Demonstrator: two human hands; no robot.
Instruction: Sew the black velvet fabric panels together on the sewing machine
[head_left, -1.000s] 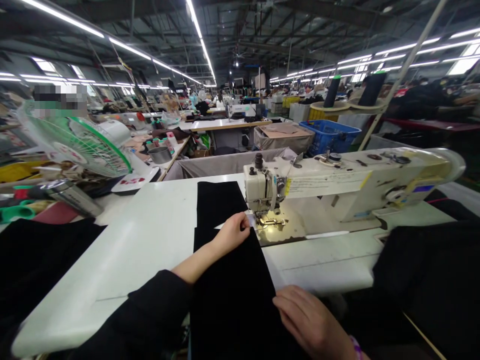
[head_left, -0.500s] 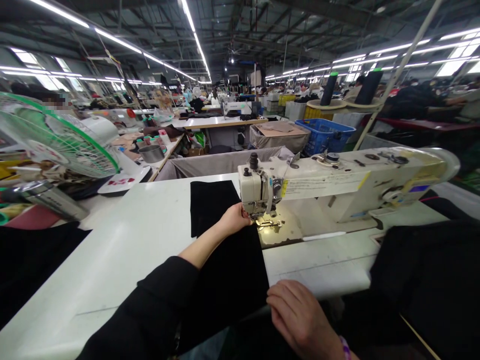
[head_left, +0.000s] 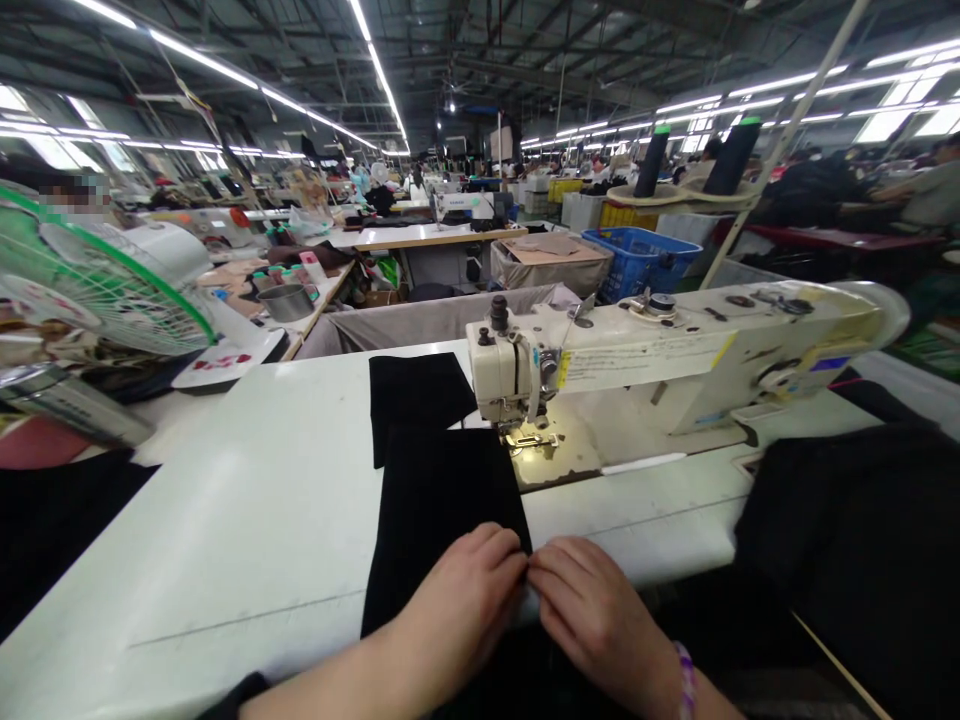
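A long strip of black fabric (head_left: 431,480) lies on the white sewing table (head_left: 247,520), running from the near edge up to the presser foot of the cream sewing machine (head_left: 660,365). My left hand (head_left: 457,600) and my right hand (head_left: 592,610) meet at the fabric's near right edge. Both have their fingers curled and pinched on that edge, fingertips almost touching. A second piece of black fabric (head_left: 416,390) lies behind the needle.
A green and white fan (head_left: 97,280) stands at the left. Dark cloth piles lie at the left (head_left: 45,520) and at the right (head_left: 862,540). Behind the table are a grey fabric bin (head_left: 420,320), a blue crate (head_left: 645,260) and other workstations with people.
My left hand has drawn back from beside the needle to the near edge of the fabric, where it now meets my right hand. The view has shifted slightly.
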